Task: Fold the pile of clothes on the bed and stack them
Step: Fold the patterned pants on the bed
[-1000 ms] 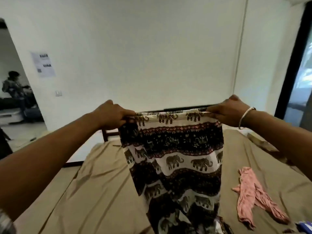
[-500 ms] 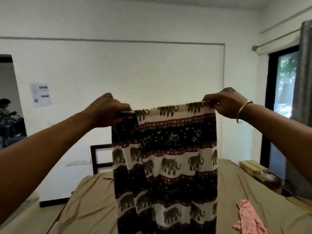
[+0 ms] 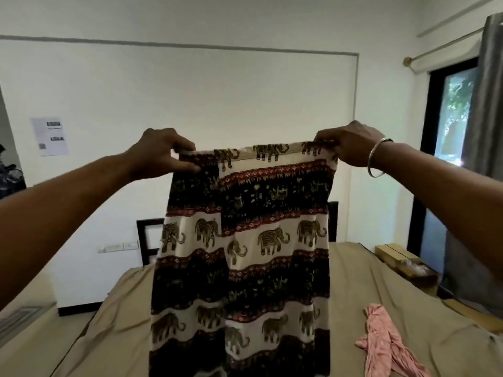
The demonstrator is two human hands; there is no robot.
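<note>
A garment with an elephant print (image 3: 245,254), in dark, cream and red bands, hangs in front of me above the bed (image 3: 122,308). My left hand (image 3: 160,153) pinches its top edge at the left corner. At the right corner my right hand (image 3: 351,145), with a metal bangle on the wrist, grips the same edge. The cloth is stretched flat between them and drops out of view at the bottom. A crumpled pink garment (image 3: 386,346) lies on the tan sheet at lower right.
A dark headboard (image 3: 148,238) stands against the white wall behind the bed. A cardboard box (image 3: 402,262) sits on the bed's right side, near a grey curtain (image 3: 487,159) and a glass door. A doorway opens at far left.
Both hands have raised the elephant-print garment higher, and my view has tilted up. The grip on the top edge is the same. Less of the pink garment shows.
</note>
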